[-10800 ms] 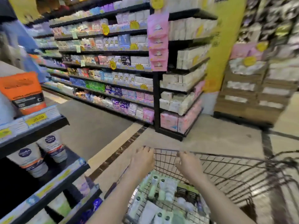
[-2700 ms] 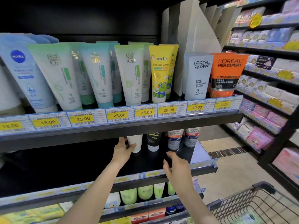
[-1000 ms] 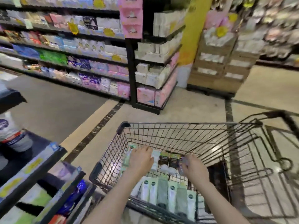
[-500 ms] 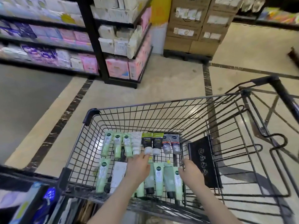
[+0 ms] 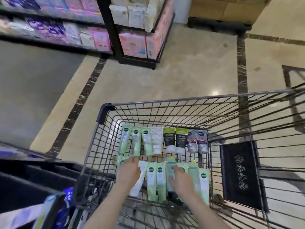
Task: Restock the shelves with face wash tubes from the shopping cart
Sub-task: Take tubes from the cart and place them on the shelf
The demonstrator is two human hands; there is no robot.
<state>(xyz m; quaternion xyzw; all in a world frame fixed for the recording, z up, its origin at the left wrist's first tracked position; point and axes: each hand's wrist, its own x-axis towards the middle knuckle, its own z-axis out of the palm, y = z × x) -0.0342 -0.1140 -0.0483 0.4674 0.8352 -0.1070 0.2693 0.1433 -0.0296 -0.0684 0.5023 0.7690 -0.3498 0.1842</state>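
Both hands reach down into the wire shopping cart (image 5: 165, 103). The left hand (image 5: 129, 171) rests on pale green face wash tubes (image 5: 156, 180) in the near row; the right hand (image 5: 180, 179) lies over tubes beside it. A far row includes two black tubes (image 5: 175, 140).

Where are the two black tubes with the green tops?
In the head view, the two black tubes lie in the shopping cart, far row, between a white tube and two grey tubes.
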